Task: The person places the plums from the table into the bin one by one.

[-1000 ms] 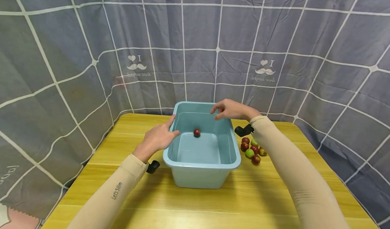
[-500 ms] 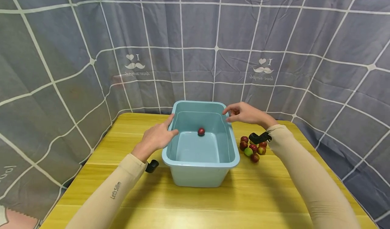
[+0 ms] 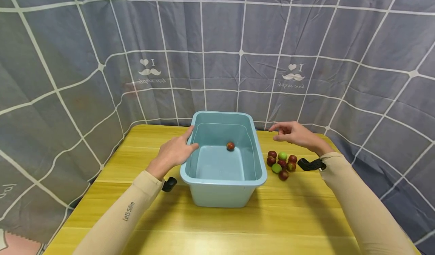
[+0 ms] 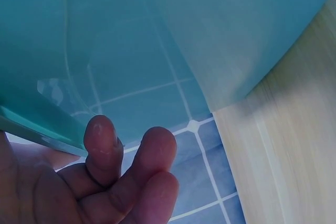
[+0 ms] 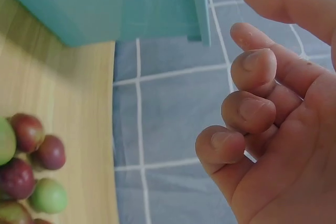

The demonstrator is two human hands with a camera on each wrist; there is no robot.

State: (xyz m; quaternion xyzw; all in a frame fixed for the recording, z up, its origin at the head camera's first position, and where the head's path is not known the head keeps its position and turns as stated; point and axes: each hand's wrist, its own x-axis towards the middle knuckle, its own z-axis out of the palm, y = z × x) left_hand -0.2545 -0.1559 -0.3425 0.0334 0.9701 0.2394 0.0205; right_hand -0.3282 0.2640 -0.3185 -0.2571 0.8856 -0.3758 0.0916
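A light blue plastic tub (image 3: 221, 194) stands on the table with one reddish plum (image 3: 230, 146) on its floor, near the far right corner. My left hand (image 3: 173, 152) holds the tub's left rim, thumb over the inside and fingers outside below the edge; the left wrist view shows those fingers bent beside the wall. Off the tub's right side, my right hand (image 3: 295, 134) hovers with loosely bent fingers and holds nothing. Below it on the table lies a cluster of plums, several dark red (image 3: 281, 163) and some green (image 3: 276, 168).
The yellow wood-grain table (image 3: 221, 228) ends at a grey curtain (image 3: 221, 70) with white grid lines, which hangs behind and on both sides. A black wrist camera (image 3: 168, 184) is strapped at the left wrist, another camera (image 3: 310, 165) at the right.
My right hand has moved right, from over the tub to beyond its right side. The plum inside has rolled to the right. My left hand stays on the rim.
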